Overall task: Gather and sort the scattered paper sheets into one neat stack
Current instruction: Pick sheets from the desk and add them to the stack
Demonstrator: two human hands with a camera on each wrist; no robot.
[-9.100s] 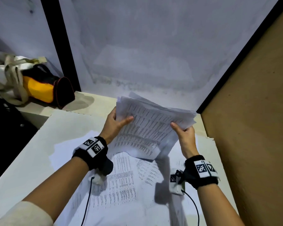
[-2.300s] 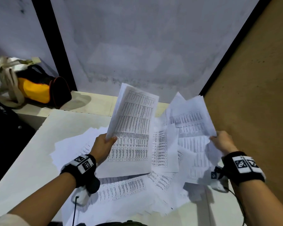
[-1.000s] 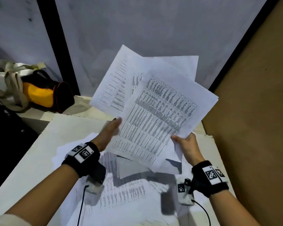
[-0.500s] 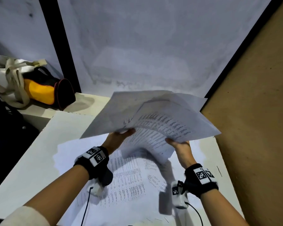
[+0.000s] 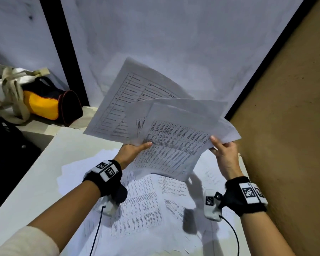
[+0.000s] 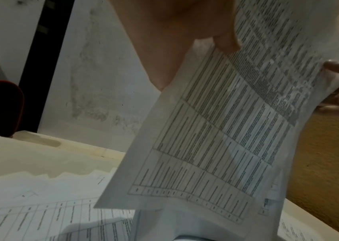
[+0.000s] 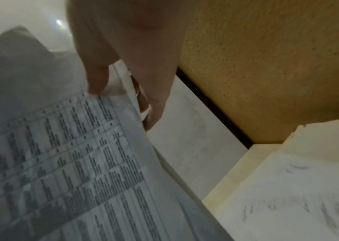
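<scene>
L hand & R hand are both pinching fanned printed sheets above loose sheets lying on table.

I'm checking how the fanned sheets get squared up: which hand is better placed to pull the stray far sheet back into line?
Probably the left hand. The stray sheet juts out on its side, just above its thumb, while the right hand pinches the bundle's opposite edge and can steady it.
</scene>
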